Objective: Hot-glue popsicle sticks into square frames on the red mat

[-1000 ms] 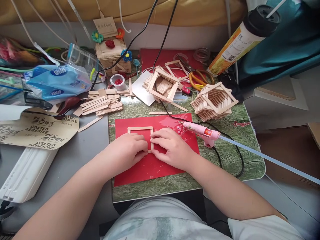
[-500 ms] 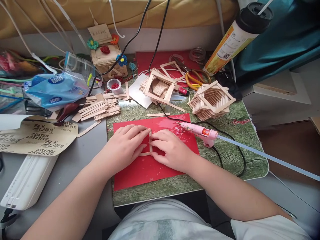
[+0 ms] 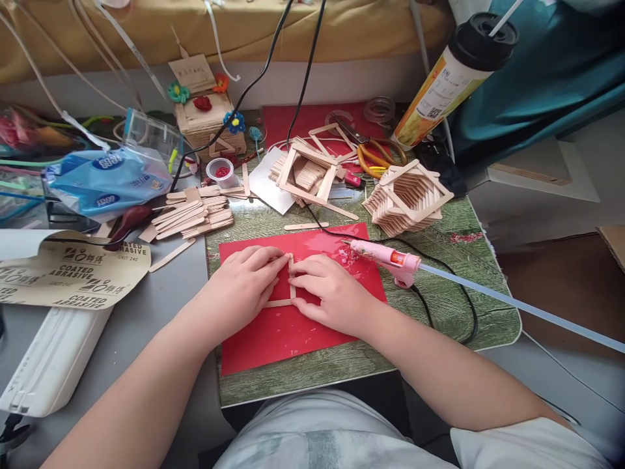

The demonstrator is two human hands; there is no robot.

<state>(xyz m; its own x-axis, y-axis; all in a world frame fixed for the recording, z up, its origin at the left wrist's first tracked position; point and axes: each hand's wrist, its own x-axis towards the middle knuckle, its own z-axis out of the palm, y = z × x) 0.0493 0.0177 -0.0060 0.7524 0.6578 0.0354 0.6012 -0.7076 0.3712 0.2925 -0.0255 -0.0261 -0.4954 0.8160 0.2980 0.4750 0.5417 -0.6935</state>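
Observation:
Flat on a red sheet point(image 3: 263, 345) lie wooden craft sticks point(image 3: 293, 291) joined at a corner, one running away from me and one crossing at its near end. My left hand point(image 3: 247, 277) is closed over the left side, fingertips pinching the far corner; it hides the rest of the frame. From the right, my right hand point(image 3: 334, 290) presses its fingertips and thumb along the upright stick. Just beyond my right hand, a pink glue gun point(image 3: 385, 256) lies on its side with a long clear glue stick point(image 3: 512, 299) in its back.
Loose craft sticks point(image 3: 195, 215) are heaped at the back left. Two stacked stick frames stand behind, one square point(image 3: 312, 172) and one hexagonal point(image 3: 407, 195). A tall cup point(image 3: 444, 85), pliers point(image 3: 375, 156) and sandpaper point(image 3: 73, 270) surround the board. A black cord crosses it.
The view has shifted slightly. My left fingers have drawn in a little at the far corner and the left thumb is less visible; both hands stay on the sticks.

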